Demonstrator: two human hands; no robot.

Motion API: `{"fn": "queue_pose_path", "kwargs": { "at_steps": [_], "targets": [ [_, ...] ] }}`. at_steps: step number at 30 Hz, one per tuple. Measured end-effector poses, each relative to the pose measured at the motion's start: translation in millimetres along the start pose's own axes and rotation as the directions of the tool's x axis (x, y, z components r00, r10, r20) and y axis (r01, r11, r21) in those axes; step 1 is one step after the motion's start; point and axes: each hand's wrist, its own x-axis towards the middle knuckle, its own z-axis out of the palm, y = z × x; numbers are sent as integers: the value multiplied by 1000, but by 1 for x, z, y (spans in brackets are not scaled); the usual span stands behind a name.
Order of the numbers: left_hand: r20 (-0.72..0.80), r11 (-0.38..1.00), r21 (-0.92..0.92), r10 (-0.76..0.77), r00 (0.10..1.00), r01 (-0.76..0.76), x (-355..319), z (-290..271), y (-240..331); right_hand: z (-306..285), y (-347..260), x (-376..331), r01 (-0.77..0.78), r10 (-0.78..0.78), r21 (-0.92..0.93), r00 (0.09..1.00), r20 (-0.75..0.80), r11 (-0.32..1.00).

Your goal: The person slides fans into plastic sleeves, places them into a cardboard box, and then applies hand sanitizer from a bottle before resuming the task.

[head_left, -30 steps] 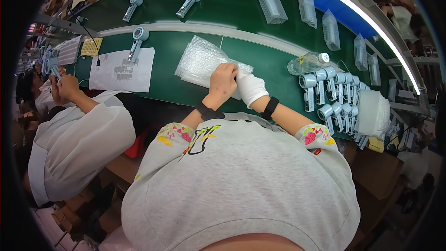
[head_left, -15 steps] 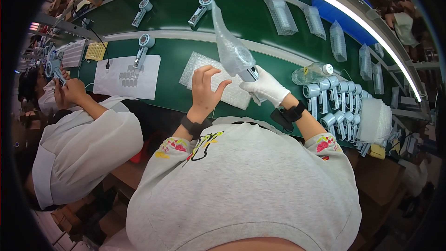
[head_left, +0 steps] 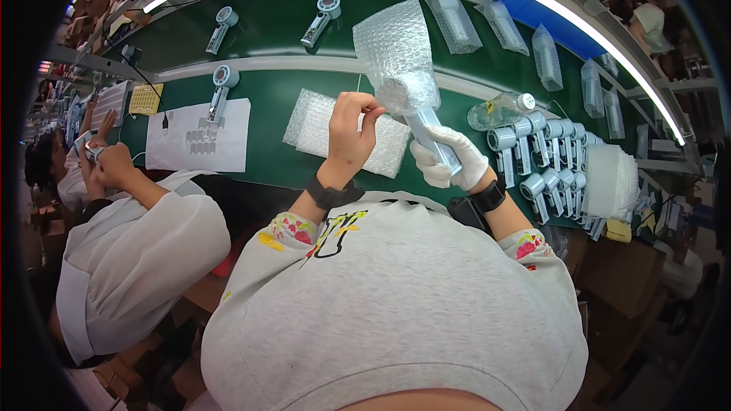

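My right hand (head_left: 451,158), in a white glove, is closed round the handle of a light-blue handheld fan (head_left: 432,137) with a round head. A clear bubble-wrap bag (head_left: 396,34) covers the head; its loose end stands up beyond it, and the handle sticks out. My bare left hand (head_left: 352,131) has thumb and fingers pinched together at the left edge of the bag, by the fan's head. Under and between my hands, flat bubble-wrap bags (head_left: 311,118) lie on the green bench.
To the right stand rows of similar fans (head_left: 544,141), a stack of bubble-wrap bags (head_left: 609,183) and a clear bottle (head_left: 499,113). Wrapped fans (head_left: 453,24) lie at the back right. Unwrapped ones and a printed sheet (head_left: 232,144) are on the left, beside a co-worker (head_left: 152,221).
The bag's loose end has spread out and swung upright. My right hand has shifted slightly right and down along the handle. The left hand, open before, has closed at the bag's edge.
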Motion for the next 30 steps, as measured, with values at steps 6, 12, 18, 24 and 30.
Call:
{"fn": "queue_pose_path", "kwargs": {
  "at_steps": [6, 12, 18, 24, 30],
  "targets": [
    [9, 943, -303, -140, 990, 136, 10, 5, 11, -16, 7, 0, -120, 22, 383, 968, 251, 916],
    [29, 946, -314, -79, 996, 84, 10, 2, 8, -10, 8, -1, -178, -39, 510, 922, 386, 842],
    [-14, 955, -267, -138, 990, 130, -5, 0, 21, -8, 12, -8, 26, -57, 202, 987, 151, 979],
    [-41, 953, -266, -161, 986, 145, -7, 5, 42, -4, 9, -6, 69, -95, 151, 981, 169, 986],
    [-20, 964, -260, 43, 999, -46, 12, 9, 48, 4, -6, 10, 121, -210, -452, 966, -153, 884]
  ]
}}
